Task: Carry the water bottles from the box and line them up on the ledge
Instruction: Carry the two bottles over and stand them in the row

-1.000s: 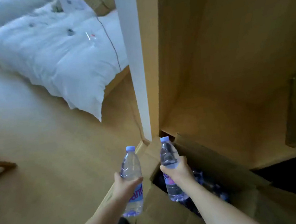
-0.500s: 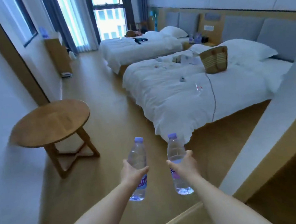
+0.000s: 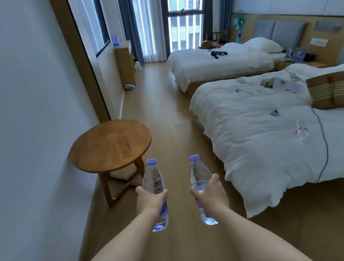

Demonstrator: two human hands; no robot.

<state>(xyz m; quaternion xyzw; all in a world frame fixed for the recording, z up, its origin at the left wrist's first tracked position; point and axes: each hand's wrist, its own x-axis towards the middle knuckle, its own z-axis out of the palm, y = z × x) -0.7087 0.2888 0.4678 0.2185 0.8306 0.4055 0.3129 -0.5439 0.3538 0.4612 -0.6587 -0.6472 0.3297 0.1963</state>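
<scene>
1. Two water bottles up in front of me, one per hand, both upright over the wooden floor (image 3: 165, 114) and well apart from each other.
2. Left bottle (image 3: 153, 181): clear, lilac cap on top, purple label low down (lettering half hidden behind my wrist). My left hand (image 3: 150, 198) is wrapped around its middle, thumb on the right side, fingers curled round the far side.
3. Right bottle (image 3: 199, 176): same lilac cap, same clear body. My right hand (image 3: 210, 193) grasps it at the waist, thumb on the left, base sticking out below my palm.
4. Just left of the left bottle stands a round wooden table (image 3: 109, 145) against the white wall (image 3: 24, 124).
5. To my right, the near bed (image 3: 263, 142) with a rumpled white duvet, a woven striped bag (image 3: 331, 90) lying on it, a dark cable (image 3: 324, 142) trailing over the cover.
6. Beyond that a second bed (image 3: 217, 64), then the tall window (image 3: 184, 16) with grey curtains.
</scene>
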